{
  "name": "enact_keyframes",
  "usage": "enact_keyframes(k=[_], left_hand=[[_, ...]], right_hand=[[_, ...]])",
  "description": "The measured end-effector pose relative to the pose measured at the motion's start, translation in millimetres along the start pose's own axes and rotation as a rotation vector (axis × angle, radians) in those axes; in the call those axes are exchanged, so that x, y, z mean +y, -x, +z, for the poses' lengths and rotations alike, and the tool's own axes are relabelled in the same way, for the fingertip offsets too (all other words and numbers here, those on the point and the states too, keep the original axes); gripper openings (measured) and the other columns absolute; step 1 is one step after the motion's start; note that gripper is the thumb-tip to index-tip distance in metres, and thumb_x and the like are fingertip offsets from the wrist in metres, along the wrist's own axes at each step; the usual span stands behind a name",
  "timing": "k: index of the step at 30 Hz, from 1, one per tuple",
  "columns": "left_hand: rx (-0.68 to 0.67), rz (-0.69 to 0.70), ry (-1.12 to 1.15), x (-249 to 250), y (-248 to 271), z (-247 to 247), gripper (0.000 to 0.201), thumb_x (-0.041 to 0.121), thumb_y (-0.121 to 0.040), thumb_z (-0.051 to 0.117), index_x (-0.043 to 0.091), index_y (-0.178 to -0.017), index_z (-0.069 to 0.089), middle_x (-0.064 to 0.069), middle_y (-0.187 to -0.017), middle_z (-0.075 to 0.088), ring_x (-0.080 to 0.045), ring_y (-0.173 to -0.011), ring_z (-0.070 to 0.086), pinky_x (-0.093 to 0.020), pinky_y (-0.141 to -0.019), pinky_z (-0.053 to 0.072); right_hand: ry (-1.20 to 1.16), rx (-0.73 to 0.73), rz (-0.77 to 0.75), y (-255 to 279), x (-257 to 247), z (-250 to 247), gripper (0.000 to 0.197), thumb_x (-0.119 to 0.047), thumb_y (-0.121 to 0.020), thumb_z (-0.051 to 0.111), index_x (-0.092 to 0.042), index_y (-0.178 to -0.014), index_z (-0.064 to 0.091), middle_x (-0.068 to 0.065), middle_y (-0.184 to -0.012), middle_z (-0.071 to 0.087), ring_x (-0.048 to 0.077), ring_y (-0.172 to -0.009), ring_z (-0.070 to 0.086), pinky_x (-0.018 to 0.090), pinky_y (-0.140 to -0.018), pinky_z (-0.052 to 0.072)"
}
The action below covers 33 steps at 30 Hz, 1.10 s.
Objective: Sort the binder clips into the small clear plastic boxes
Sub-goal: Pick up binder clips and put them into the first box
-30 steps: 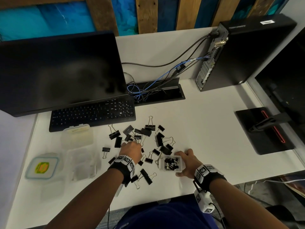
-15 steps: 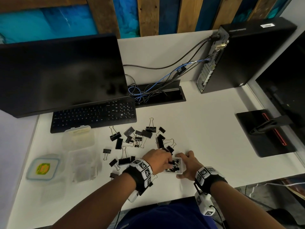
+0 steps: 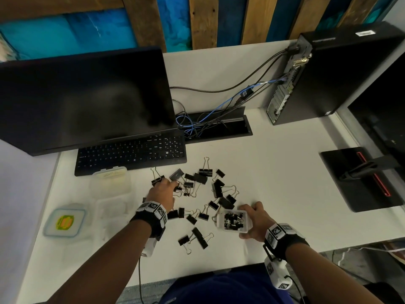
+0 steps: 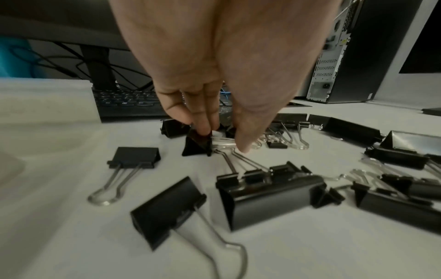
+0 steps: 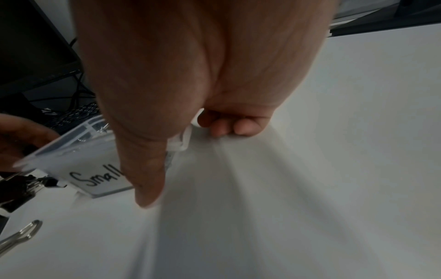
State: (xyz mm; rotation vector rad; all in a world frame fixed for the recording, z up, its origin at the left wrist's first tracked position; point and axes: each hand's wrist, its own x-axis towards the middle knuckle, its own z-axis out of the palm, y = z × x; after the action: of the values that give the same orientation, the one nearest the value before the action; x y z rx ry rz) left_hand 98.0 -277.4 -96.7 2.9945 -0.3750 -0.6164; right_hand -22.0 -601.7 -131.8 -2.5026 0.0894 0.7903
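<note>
Several black binder clips (image 3: 217,189) of different sizes lie loose on the white desk. My right hand (image 3: 254,218) grips a small clear box (image 3: 221,220) with small clips inside, tilted just off the desk at the front. Its label reads "Small" in the right wrist view, where my right hand (image 5: 186,162) holds the box (image 5: 95,169) by one end. My left hand (image 3: 162,189) reaches into the left side of the pile. In the left wrist view its fingertips (image 4: 203,130) touch a small black clip (image 4: 197,145); the thumb points down just beside it.
A black keyboard (image 3: 131,152) and monitor (image 3: 83,99) stand behind the clips. More clear boxes (image 3: 111,183) and a lid with a yellow sticker (image 3: 64,222) sit at the left. A computer tower (image 3: 339,69), a cable tray (image 3: 214,126) and a monitor base (image 3: 359,178) are to the right.
My left hand went from the pile to the small box, then back up and left to the pile. My right hand kept hold of the box.
</note>
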Motion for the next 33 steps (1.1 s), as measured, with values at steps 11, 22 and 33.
enact_keyframes(k=[11, 22, 33], left_hand=[[0.077, 0.049, 0.157, 5.9, 6.1, 8.0, 0.039, 0.015, -0.087, 0.062, 0.023, -0.123, 0.051, 0.004, -0.123, 0.05, -0.017, -0.113, 0.051, -0.029, -0.094, 0.045], [0.017, -0.115, -0.042, 17.2, -0.5, -0.3, 0.037, 0.047, -0.094, 0.047, 0.017, -0.113, 0.058, -0.003, -0.112, 0.058, -0.02, -0.104, 0.053, -0.035, -0.085, 0.048], [-0.038, -0.092, -0.226, 33.8, -1.6, 0.1, 0.04, 0.032, -0.092, 0.049, 0.014, -0.127, 0.05, -0.005, -0.12, 0.059, -0.024, -0.114, 0.053, -0.043, -0.098, 0.041]], right_hand=[[0.003, -0.006, 0.012, -0.8, 0.3, 1.0, 0.085, -0.045, -0.063, 0.084, -0.042, -0.134, 0.038, -0.003, -0.115, 0.027, 0.019, -0.103, 0.047, 0.038, -0.093, 0.051], [0.012, -0.009, 0.019, -0.8, -0.7, 0.9, 0.086, -0.046, -0.062, 0.084, -0.042, -0.135, 0.037, -0.003, -0.115, 0.027, 0.02, -0.104, 0.048, 0.039, -0.093, 0.051], [0.008, 0.012, 0.023, 0.0, -1.3, 1.4, 0.086, -0.046, -0.062, 0.085, -0.041, -0.135, 0.038, -0.003, -0.116, 0.026, 0.021, -0.106, 0.049, 0.039, -0.093, 0.052]])
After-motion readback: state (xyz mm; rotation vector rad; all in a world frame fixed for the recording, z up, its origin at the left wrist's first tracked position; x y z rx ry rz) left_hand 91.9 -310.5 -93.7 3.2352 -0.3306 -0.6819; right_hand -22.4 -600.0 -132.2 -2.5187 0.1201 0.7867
